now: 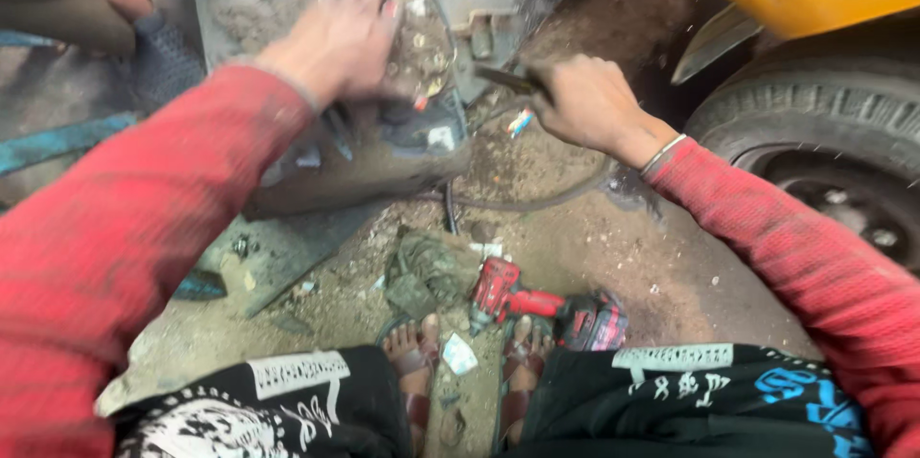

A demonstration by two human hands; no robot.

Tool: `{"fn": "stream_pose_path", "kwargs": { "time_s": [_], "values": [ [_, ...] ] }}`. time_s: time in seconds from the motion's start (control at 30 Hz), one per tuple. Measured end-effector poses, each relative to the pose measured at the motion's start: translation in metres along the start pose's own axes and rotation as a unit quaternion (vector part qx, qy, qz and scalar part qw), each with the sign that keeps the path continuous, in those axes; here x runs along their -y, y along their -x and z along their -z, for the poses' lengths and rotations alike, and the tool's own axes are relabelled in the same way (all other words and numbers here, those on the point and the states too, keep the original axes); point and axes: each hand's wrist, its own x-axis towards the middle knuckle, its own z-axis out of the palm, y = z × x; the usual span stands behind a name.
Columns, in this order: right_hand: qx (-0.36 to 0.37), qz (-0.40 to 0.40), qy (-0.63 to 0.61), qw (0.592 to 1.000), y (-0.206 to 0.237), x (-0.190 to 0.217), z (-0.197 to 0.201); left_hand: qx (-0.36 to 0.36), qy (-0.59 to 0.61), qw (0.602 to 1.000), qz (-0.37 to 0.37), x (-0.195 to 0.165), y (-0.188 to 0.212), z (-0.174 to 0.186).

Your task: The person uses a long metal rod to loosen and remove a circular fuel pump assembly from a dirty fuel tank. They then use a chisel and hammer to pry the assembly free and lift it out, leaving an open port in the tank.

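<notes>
The left hand (340, 36) lies flat, fingers spread, on a grimy metal part (383, 147) that sits on the dirt floor (613, 257). The right hand (585, 103) is closed around a thin tool (503, 80), its tip pointing at the part's top. A red power tool (522, 300) lies near the sandalled feet (414, 362), beside a rag (431, 271). A tyre (824, 142) stands at right.
</notes>
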Motion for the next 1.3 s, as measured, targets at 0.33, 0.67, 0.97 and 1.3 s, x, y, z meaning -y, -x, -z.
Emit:
{"fn": "stream_pose_path", "kwargs": {
  "time_s": [0.33,0.67,0.97,1.3],
  "values": [
    [0.294,-0.026,0.219,0.93,-0.007,-0.027,-0.059,0.108,-0.003,0.993,0.055,-0.015,0.001,0.0],
    [0.27,0.099,0.22,0.932,-0.028,0.015,-0.092,0.089,-0.01,0.995,0.053,-0.02,-0.02,0.001],
    [0.262,0.116,0.227,0.931,-0.037,0.01,-0.102,0.051,-0.015,0.998,0.029,-0.019,-0.03,0.008],
    [0.268,0.134,0.234,0.925,-0.035,-0.007,-0.113,0.048,-0.008,0.998,0.035,-0.019,-0.03,0.013]
  ]
}}
